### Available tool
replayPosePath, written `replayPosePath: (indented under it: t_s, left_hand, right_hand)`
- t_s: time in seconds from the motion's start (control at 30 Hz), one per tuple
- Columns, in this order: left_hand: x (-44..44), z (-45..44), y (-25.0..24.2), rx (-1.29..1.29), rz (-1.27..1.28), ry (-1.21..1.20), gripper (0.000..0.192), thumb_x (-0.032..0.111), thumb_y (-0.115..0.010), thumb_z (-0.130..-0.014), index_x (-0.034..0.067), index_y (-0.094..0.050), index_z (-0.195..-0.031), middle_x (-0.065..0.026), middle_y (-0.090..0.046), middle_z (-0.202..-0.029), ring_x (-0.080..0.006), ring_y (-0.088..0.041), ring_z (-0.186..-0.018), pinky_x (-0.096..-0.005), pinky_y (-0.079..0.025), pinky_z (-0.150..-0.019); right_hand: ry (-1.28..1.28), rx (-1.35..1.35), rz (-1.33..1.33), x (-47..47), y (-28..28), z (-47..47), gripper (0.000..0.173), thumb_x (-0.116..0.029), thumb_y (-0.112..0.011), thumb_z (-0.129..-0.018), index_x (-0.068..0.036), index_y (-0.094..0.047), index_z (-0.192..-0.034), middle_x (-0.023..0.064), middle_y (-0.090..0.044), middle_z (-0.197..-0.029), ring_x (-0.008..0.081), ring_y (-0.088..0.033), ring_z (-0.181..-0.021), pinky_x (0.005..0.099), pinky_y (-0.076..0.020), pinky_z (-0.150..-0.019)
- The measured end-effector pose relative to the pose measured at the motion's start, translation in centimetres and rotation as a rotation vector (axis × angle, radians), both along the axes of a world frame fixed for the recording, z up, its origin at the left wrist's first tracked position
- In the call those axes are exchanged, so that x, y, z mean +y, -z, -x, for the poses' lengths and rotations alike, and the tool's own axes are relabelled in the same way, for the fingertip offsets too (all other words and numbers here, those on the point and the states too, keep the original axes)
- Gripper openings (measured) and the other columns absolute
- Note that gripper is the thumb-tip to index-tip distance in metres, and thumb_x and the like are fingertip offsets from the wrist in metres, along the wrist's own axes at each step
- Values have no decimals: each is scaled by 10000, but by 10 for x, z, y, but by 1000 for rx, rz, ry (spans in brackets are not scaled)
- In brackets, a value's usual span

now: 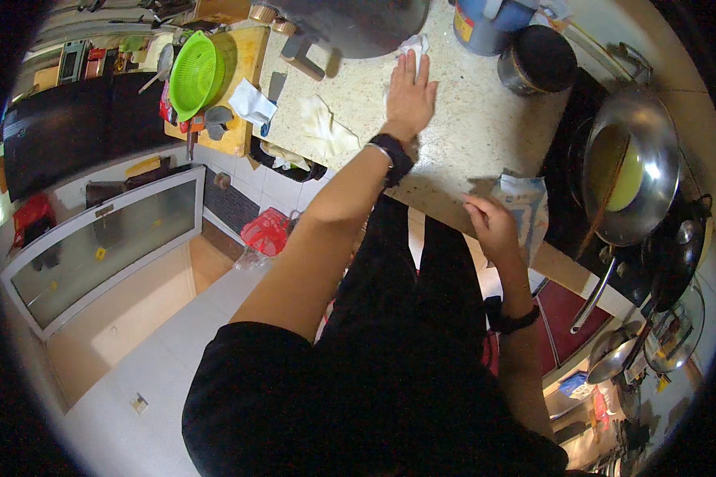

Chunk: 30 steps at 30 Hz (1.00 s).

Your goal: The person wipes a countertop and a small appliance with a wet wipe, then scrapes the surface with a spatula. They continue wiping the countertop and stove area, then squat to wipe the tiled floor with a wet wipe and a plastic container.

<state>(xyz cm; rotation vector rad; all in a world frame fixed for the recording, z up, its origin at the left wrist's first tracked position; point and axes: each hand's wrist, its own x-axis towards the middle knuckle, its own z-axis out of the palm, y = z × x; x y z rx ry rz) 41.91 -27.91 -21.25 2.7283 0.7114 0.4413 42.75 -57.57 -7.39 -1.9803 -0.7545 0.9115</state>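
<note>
My left hand (410,95) lies flat on the speckled countertop (471,131), its fingers pressing down on a crumpled white tissue (416,45) that shows past the fingertips. Near the counter's front edge, my right hand (494,229) has curled fingers with the index finger partly extended. A pale printed packet (525,206) appears held in it, though the grip is mostly hidden. Another crumpled off-white cloth or tissue (328,126) rests on the counter left of my left hand. Farther left, a folded white tissue (252,102) lies by the edge of a wooden board.
A wok (656,143) with yellowish liquid and a wooden stick stands on the right. At the back are a dark-lidded container (537,59), a blue tub (494,27) and a large dark vessel (358,24). A green colander (197,74) sits on the wooden board (238,65). An open bin (286,162) hangs below.
</note>
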Motion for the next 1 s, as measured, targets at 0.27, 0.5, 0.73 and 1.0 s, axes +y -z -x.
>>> replayPosePath:
  t_s: [0.27, 0.5, 0.73, 1.0]
  left_hand:
    - [23, 25, -3, -202, 54, -206, 529, 81, -461, -1038, 31, -391, -1560, -244, -360, -1620, -406, -307, -1518, -534, -243, -1239]
    - [-43, 33, -14, -13, 193, 305, 659, -59, -486, -907, 59, -417, -1551, -232, -395, -1603, -379, -358, -1506, -526, -262, -1250]
    - [-24, 70, -3, -93, 153, -8, 638, -84, -482, -885, 15, -448, -1514, -251, -419, -1581, -403, -371, -1494, -520, -261, -1250]
    - [-116, 105, -79, -270, 979, 223, 684, -130, -432, -886, 23, -407, -1553, -262, -389, -1597, -393, -375, -1491, -421, -325, -1221]
  right_hand:
    - [-25, -29, 42, -9, -2, -11, 247, -158, -600, -1017, -27, -723, -1186, 184, -724, -1099, 356, -700, -998, 398, -541, -875]
    - [-6, 25, 36, 8, 2, -3, 250, -167, -617, -1016, -47, -731, -1204, 179, -725, -1071, 314, -705, -922, 378, -543, -837]
    - [117, 69, -6, 16, 10, -3, 257, -150, -626, -1014, -58, -731, -1230, 170, -748, -1055, 239, -711, -914, 351, -548, -835]
    - [487, 560, -105, 84, 58, -2, 641, -470, -560, -1057, -61, -442, -1536, 94, -629, -1320, 195, -604, -1178, 359, -493, -986]
